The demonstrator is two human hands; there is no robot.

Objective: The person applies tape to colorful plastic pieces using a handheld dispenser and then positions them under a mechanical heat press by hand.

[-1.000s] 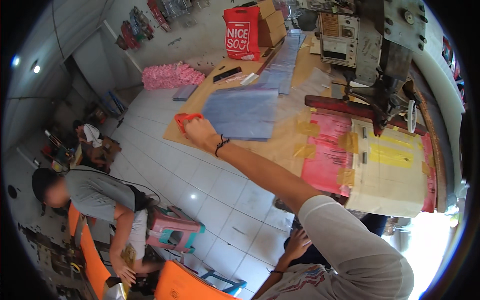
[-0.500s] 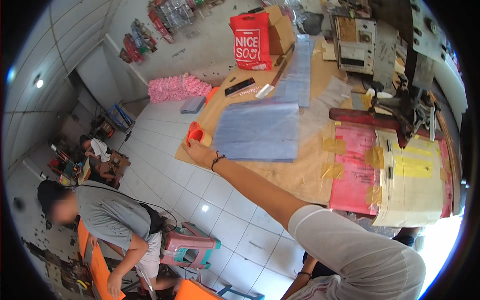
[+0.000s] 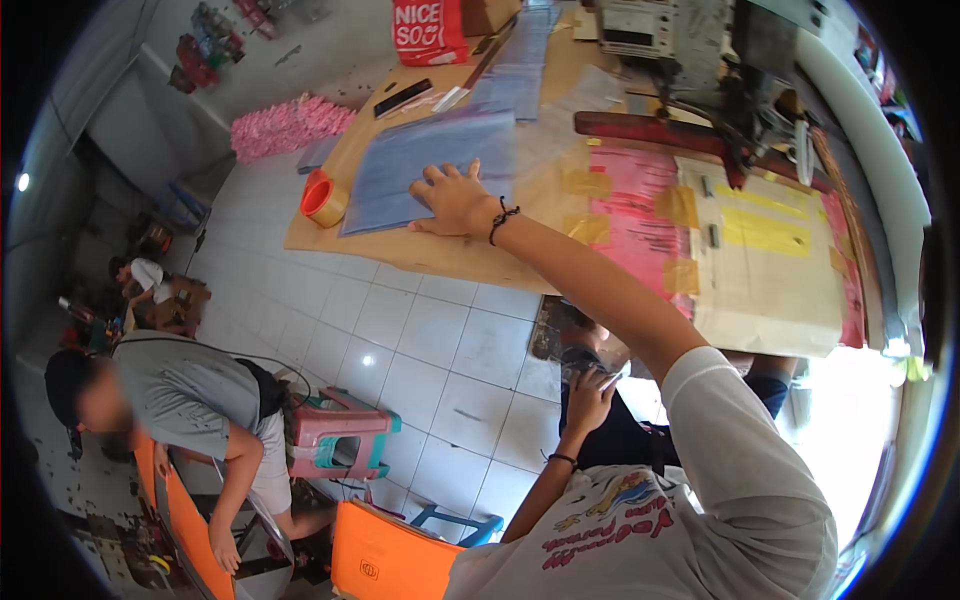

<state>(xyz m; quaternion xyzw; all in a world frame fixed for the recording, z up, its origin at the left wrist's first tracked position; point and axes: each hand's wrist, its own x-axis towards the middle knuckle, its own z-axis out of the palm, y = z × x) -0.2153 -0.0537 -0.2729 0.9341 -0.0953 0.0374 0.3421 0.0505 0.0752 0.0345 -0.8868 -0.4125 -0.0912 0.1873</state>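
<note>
My right hand [image 3: 452,203] rests palm down on a stack of translucent blue plastic sheets [image 3: 375,180], fingers spread, near the sheets' front edge. A dark bracelet circles that wrist. To the left of the stack, at the table's corner, stands a roll of tape [image 3: 325,205] with an orange-red inside, apart from the hand. My left hand [image 3: 588,400] is low by my lap, below the table edge. Its fingers are bent around a small greyish thing that is too small to make out.
On the wooden table [image 3: 520,255] lie a black phone-like object [image 3: 403,98] and a red bag [image 3: 428,30]. A press machine [image 3: 740,110] with a pink and cream taped bed stands right. Another person [image 3: 190,400] bends over orange sheets at left, near a pink-green stool [image 3: 345,435].
My right hand has left the tape roll and moved right onto the blue sheets. The view has shifted, and my left hand now shows more fully.
</note>
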